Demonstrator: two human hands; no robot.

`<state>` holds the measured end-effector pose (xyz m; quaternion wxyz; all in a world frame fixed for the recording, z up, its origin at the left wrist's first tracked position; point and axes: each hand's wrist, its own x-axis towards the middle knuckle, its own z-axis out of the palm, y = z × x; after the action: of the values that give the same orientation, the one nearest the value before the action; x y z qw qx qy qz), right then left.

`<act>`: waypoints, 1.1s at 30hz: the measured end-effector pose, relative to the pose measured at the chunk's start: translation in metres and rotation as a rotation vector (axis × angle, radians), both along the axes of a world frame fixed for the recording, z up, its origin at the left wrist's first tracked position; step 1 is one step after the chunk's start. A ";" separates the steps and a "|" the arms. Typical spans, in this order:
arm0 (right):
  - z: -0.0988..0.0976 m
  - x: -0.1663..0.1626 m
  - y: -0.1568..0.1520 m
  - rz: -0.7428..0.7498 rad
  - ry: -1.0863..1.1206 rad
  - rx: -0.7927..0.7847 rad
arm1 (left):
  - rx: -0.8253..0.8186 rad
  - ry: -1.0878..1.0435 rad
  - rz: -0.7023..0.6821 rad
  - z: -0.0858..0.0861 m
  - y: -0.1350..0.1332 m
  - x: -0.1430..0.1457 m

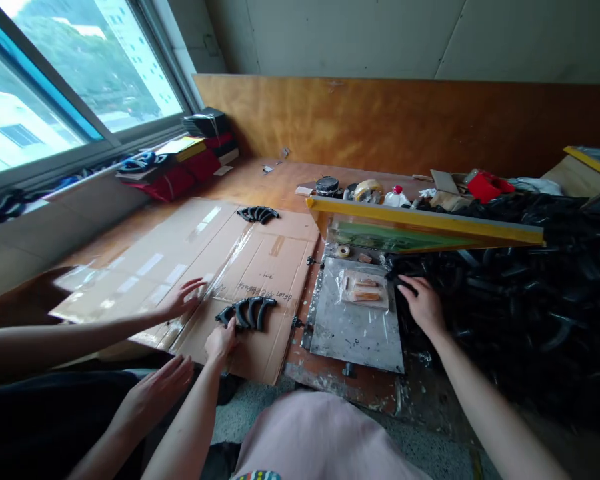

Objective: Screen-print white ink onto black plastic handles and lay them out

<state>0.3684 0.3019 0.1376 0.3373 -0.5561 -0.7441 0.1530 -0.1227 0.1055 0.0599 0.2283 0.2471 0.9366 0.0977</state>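
On the flattened cardboard (275, 267), several black curved tube-like pieces (253, 313) lie side by side in a row. My left hand (221, 343) is closed at the left end of that row, its fingers on one of the pieces. My right hand (425, 307) is at the left edge of a heap of black curved pieces (520, 313), with fingers stretched and apart. Dark parts lie right by its fingertips; no held piece can be made out. Beside it, a metal plate (353, 340) bears a clear plastic packet (365, 290) with brownish strips inside.
To my left, a co-worker's two hands (183, 300) reach over and beside the cardboard. Another row of black pieces (259, 213) lies farther back. A yellow-edged frame (425, 220) tilts above the plate. Tape rolls and a bottle (396, 198) stand behind it.
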 end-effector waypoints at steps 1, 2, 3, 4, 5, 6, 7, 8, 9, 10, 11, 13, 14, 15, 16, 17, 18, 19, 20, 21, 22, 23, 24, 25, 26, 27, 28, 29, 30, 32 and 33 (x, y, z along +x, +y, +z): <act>-0.006 -0.015 -0.003 0.080 -0.008 -0.008 | -0.023 0.007 0.000 0.002 0.001 0.000; -0.012 -0.028 -0.004 0.140 -0.026 -0.012 | -0.043 0.019 -0.001 0.005 0.001 0.000; -0.017 -0.040 -0.004 0.186 -0.058 -0.013 | -0.055 0.033 -0.006 0.007 0.003 0.000; -0.022 -0.051 -0.003 0.217 -0.095 -0.012 | -0.057 0.049 -0.016 0.010 0.004 0.000; -0.027 -0.059 -0.001 0.236 -0.134 -0.009 | -0.050 0.061 -0.032 0.014 0.007 0.002; -0.031 -0.066 0.000 0.250 -0.173 -0.004 | -0.036 0.070 -0.053 0.018 0.012 0.004; -0.033 -0.070 0.002 0.260 -0.208 -0.001 | -0.019 0.074 -0.076 0.022 0.017 0.008; -0.035 -0.074 0.003 0.268 -0.237 0.001 | 0.007 0.077 -0.098 0.028 0.025 0.013; -0.036 -0.076 0.003 0.278 -0.267 0.001 | 0.049 0.078 -0.119 0.035 0.033 0.019; -0.036 -0.078 0.003 0.284 -0.296 -0.001 | 0.110 0.076 -0.139 0.044 0.043 0.027; -0.035 -0.079 0.002 0.286 -0.325 -0.003 | 0.190 0.069 -0.163 0.056 0.055 0.037; -0.034 -0.082 0.002 0.275 -0.371 -0.006 | 0.403 0.025 -0.225 0.084 0.079 0.060; -0.033 -0.085 0.002 0.266 -0.385 -0.006 | 0.520 -0.017 -0.261 0.101 0.091 0.074; -0.033 -0.088 0.002 0.263 -0.394 -0.005 | 0.639 -0.075 -0.293 0.119 0.104 0.088; -0.034 -0.091 0.002 0.276 -0.402 -0.003 | 0.759 -0.153 -0.314 0.138 0.116 0.102; -0.036 -0.095 0.003 0.308 -0.413 -0.004 | 0.880 -0.248 -0.335 0.156 0.128 0.116; -0.037 -0.099 0.003 0.348 -0.426 -0.006 | 0.993 -0.369 -0.360 0.173 0.138 0.130; -0.038 -0.103 0.002 0.392 -0.440 -0.010 | 1.080 -0.500 -0.384 0.189 0.148 0.143; -0.039 -0.105 0.000 0.430 -0.453 -0.015 | 1.125 -0.627 -0.405 0.202 0.155 0.155; -0.039 -0.106 -0.002 0.458 -0.459 -0.017 | 1.149 -0.730 -0.422 0.212 0.160 0.165; -0.037 -0.105 -0.006 0.485 -0.458 -0.016 | 1.153 -0.799 -0.431 0.219 0.163 0.172; -0.034 -0.102 -0.010 0.519 -0.450 -0.006 | 1.147 -0.834 -0.432 0.223 0.162 0.178; -0.029 -0.095 -0.013 0.560 -0.437 0.011 | 1.141 -0.849 -0.427 0.224 0.159 0.180; -0.023 -0.085 -0.017 0.585 -0.416 0.033 | 1.136 -0.850 -0.421 0.223 0.153 0.181; -0.016 -0.072 -0.019 0.560 -0.386 0.053 | 1.130 -0.844 -0.415 0.219 0.144 0.180; -0.008 -0.056 -0.019 0.482 -0.353 0.067 | 1.110 -0.844 -0.415 0.212 0.133 0.177; 0.000 -0.037 -0.017 0.366 -0.322 0.073 | 1.074 -0.854 -0.416 0.203 0.121 0.174; 0.009 -0.019 -0.013 0.237 -0.297 0.075 | 1.024 -0.874 -0.410 0.193 0.109 0.171; 0.018 -0.001 -0.007 0.111 -0.275 0.070 | 0.957 -0.903 -0.400 0.180 0.097 0.168; 0.036 0.022 0.010 -0.063 -0.232 0.059 | 0.804 -0.981 -0.358 0.150 0.076 0.166; 0.043 0.025 0.020 -0.096 -0.206 0.063 | 0.741 -1.012 -0.330 0.134 0.069 0.167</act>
<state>0.3931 0.3216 0.1811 0.2830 -0.5929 -0.7519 0.0553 0.0438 0.1747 0.1935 0.5531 0.3735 0.5672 0.4827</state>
